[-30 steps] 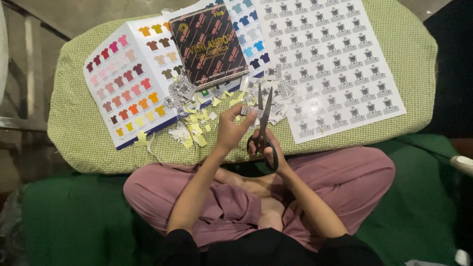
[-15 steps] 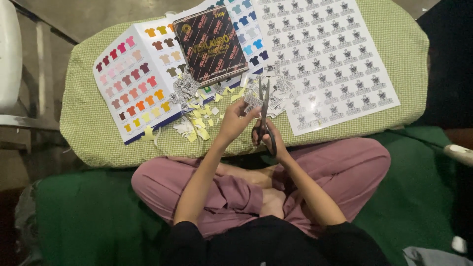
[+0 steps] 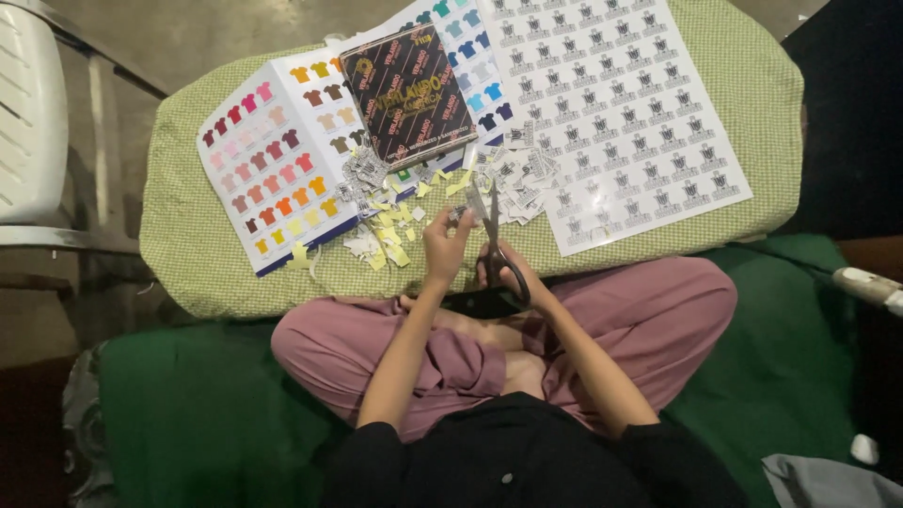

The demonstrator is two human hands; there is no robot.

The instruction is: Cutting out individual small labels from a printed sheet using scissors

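While the left hand (image 3: 444,246) still pinches a small paper piece (image 3: 459,214), the right hand (image 3: 503,273) keeps gripping scissors (image 3: 494,235), blades now more upright: cutting continues.

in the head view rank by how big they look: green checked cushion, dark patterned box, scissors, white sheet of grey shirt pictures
1. green checked cushion
2. white sheet of grey shirt pictures
3. dark patterned box
4. scissors, clearly smallest, held in the right hand
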